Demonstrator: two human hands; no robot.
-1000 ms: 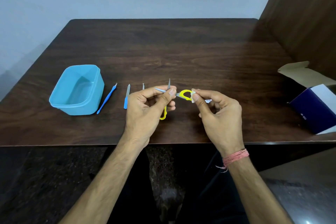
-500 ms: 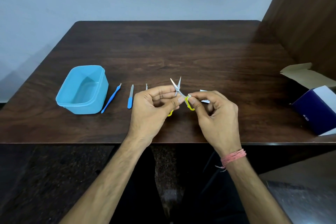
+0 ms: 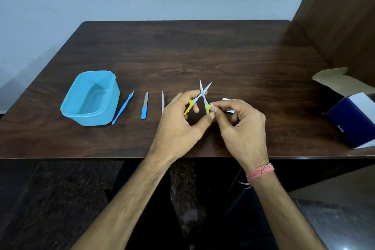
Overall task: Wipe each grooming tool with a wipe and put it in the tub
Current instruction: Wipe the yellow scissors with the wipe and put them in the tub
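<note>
A person's two hands hold a small pair of scissors (image 3: 203,95) just above the near middle of a dark wooden table (image 3: 203,50). The scissors have yellow handles and their thin metal blades are spread apart, pointing away from the person. The left hand (image 3: 178,126) grips the left yellow handle, fingers curled round it, its thumb reaching across toward the other handle. The right hand (image 3: 241,126) pinches a small white wipe (image 3: 228,105) between thumb and forefinger against the right yellow handle; part of the wipe sticks out behind the fingers. A pink thread band (image 3: 260,171) circles the right wrist. To the left of the hands three more tools lie on the table in a row, well apart from each other: metal tweezers (image 3: 162,102) nearest the left hand, then a nail file (image 3: 144,105) with a blue handle, then a thin blue pick (image 3: 122,107) lying just beside the tub. The tub (image 3: 67,105) is light blue plastic, stands open near the left edge, and holds no tool. At the right edge of the table sits an open dark blue box (image 3: 353,128) with a pale cardboard flap raised.
</note>
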